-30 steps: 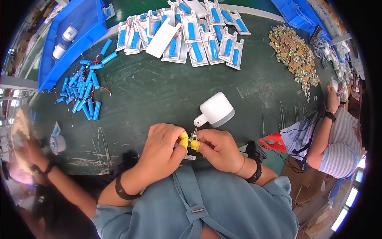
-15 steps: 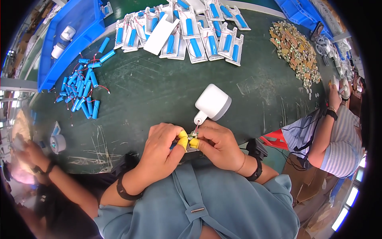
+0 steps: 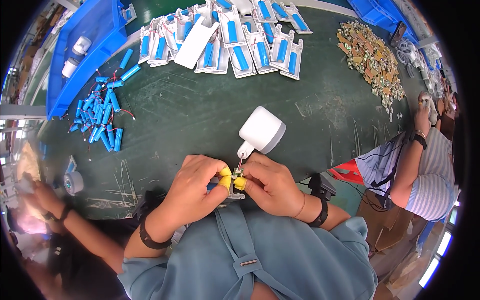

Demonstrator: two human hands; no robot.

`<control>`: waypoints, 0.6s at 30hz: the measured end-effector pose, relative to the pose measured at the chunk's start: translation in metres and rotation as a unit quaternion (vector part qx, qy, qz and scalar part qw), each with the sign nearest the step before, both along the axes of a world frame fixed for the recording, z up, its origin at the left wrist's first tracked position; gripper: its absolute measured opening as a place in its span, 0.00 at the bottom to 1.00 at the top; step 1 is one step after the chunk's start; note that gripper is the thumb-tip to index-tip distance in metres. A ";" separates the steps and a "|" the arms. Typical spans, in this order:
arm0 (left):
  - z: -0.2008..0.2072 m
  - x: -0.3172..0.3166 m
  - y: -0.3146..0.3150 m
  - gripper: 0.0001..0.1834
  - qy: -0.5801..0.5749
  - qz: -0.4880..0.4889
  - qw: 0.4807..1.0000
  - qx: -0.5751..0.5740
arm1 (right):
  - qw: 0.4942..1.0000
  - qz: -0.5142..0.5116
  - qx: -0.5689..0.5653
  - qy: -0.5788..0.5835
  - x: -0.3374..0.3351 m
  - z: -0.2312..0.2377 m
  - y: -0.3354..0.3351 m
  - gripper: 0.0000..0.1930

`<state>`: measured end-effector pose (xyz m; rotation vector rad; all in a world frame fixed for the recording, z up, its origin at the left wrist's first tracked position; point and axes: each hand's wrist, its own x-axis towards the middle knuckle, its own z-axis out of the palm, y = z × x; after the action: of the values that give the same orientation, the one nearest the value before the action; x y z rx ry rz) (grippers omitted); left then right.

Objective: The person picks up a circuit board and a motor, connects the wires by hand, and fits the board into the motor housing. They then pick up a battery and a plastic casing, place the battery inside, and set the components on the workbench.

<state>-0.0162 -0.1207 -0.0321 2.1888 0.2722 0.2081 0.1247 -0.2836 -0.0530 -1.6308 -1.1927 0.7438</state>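
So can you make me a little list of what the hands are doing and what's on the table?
left hand: pinches a small part, yellow caps on fingertips
right hand: pinches the same part from the other side
white round device: lies on the table just beyond the hands, joined to the part by thin wires
table: dark green, scratched
blue cylinders: loose heap, far left
white trays: rows holding blue cylinders, far edge
metal bits: pile, far right

White open trays [image 3: 240, 47] (each cradling a blue cylinder) lie clustered at the table's far edge.
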 end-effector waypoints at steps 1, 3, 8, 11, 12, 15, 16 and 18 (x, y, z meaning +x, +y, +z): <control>0.000 0.001 0.000 0.13 0.001 0.000 1.000 0.005 | 1.000 -0.001 0.000 0.001 0.000 0.000 0.000 0.07; 0.001 0.002 0.001 0.14 0.004 0.001 1.000 0.010 | 1.000 0.000 0.002 -0.003 0.000 -0.001 0.000 0.07; 0.000 0.005 0.002 0.15 0.011 -0.014 1.000 0.001 | 1.000 -0.008 0.006 -0.017 -0.001 -0.002 0.000 0.08; -0.005 0.006 0.002 0.15 -0.021 -0.025 0.999 -0.012 | 0.999 -0.013 0.013 -0.041 -0.002 -0.004 0.000 0.09; -0.006 0.006 0.001 0.15 -0.020 -0.027 0.999 -0.014 | 0.998 -0.017 0.017 -0.054 -0.003 -0.005 0.000 0.09; -0.008 0.006 0.001 0.15 -0.034 -0.028 0.999 -0.023 | 0.997 -0.025 0.021 -0.063 -0.004 -0.004 0.001 0.10; -0.006 0.007 0.002 0.16 -0.032 -0.034 0.999 -0.023 | 0.998 -0.027 0.019 -0.061 -0.004 -0.004 0.001 0.10; -0.005 0.009 0.004 0.16 -0.028 -0.039 0.999 -0.024 | 0.997 -0.022 0.022 -0.077 -0.004 -0.006 0.002 0.10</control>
<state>-0.0069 -0.1169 -0.0376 2.1379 0.1574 0.2175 0.1210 -0.2815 -0.0589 -1.6978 -1.2690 0.5683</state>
